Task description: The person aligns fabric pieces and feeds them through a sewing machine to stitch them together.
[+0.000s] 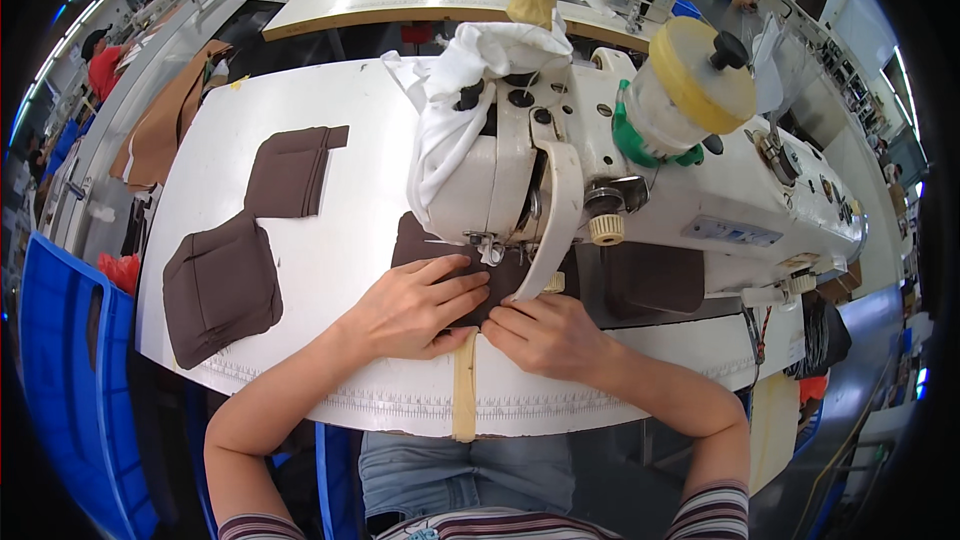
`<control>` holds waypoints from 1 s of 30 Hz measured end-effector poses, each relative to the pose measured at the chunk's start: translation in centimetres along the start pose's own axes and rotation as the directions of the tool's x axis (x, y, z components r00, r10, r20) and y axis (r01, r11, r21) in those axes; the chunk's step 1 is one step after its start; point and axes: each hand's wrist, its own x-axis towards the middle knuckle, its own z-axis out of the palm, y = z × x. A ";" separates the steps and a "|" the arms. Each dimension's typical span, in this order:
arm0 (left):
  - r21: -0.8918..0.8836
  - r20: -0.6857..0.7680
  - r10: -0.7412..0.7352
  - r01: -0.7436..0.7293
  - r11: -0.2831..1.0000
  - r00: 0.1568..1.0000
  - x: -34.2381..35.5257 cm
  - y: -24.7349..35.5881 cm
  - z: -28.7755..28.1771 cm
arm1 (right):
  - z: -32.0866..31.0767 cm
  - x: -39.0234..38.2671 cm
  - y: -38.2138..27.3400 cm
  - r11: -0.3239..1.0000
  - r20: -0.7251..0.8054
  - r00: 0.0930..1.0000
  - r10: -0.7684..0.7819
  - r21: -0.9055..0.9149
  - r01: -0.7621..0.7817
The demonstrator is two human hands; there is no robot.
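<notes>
A dark brown fabric piece (414, 242) lies under the needle area of a white sewing machine (640, 195). My left hand (418, 308) rests on this piece with its fingers stretched out flat, left of the presser foot (491, 251). Close beside it, my right hand (545, 338) has its fingers bent and pressed together at the near edge of the same fabric, below the machine's curved white lever (552, 230). The hands cover much of the piece. A yellowish tape strip (464, 390) runs from between them to the table's front edge.
Two stitched brown pieces (222, 285) (288, 175) lie on the white table at left. Another brown panel (655, 278) sits right of the needle. White cloth (450, 120) drapes the machine head, near a thread cone (680, 80). A blue bin (75, 380) stands at left.
</notes>
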 end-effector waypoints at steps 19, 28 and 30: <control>-0.064 -0.091 0.224 -0.231 0.971 0.970 -0.7 -2.1 0.5 | 0.5 0.8 1.2 0.999 0.067 0.997 0.032 -0.036 -0.030; -0.021 -0.099 0.266 -0.269 0.963 0.959 0.0 -3.6 0.5 | 2.5 -0.9 2.0 0.988 0.104 0.989 0.107 -0.126 -0.094; -0.025 -0.115 0.257 -0.261 0.965 0.960 0.3 -3.9 0.5 | 2.4 -0.5 2.3 0.980 0.089 0.989 0.115 -0.173 -0.098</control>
